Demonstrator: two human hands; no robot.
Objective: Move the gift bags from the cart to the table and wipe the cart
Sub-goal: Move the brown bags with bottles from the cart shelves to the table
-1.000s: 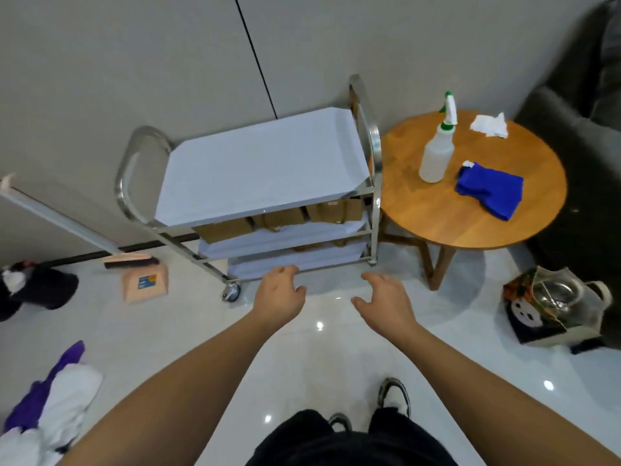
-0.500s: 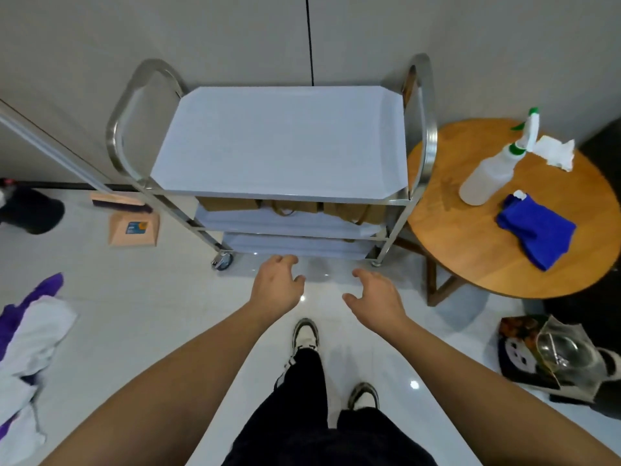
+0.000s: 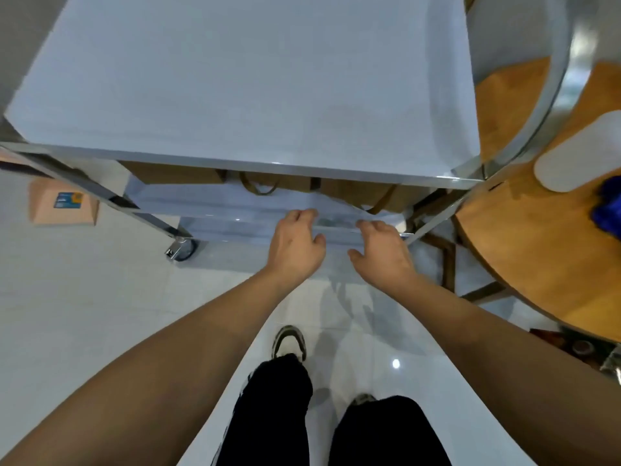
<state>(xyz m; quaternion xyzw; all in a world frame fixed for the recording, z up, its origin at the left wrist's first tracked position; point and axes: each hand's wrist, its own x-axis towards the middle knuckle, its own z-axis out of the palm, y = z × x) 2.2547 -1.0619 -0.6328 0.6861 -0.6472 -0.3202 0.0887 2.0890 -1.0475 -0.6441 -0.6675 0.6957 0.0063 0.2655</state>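
Note:
A steel three-shelf cart (image 3: 235,95) fills the upper view, its white top shelf bare. Brown paper gift bags (image 3: 349,191) stand on the middle shelf, mostly hidden under the top shelf; a looped handle (image 3: 258,186) hangs out. My left hand (image 3: 295,243) and my right hand (image 3: 383,253) reach side by side toward the front edge of the lower shelves, fingers loosely curled and holding nothing. Both hands are just below the bags and do not touch them.
A round wooden table (image 3: 524,237) stands right of the cart, bearing a white spray bottle (image 3: 578,153) and a blue cloth (image 3: 608,210). A small cardboard box (image 3: 64,206) lies on the tiled floor at left. The cart's wheel (image 3: 181,248) is near my left hand.
I have stepped closer and leaned down, so the cart looms much larger. Both hands have moved forward from the open floor to the cart's lower shelf edge.

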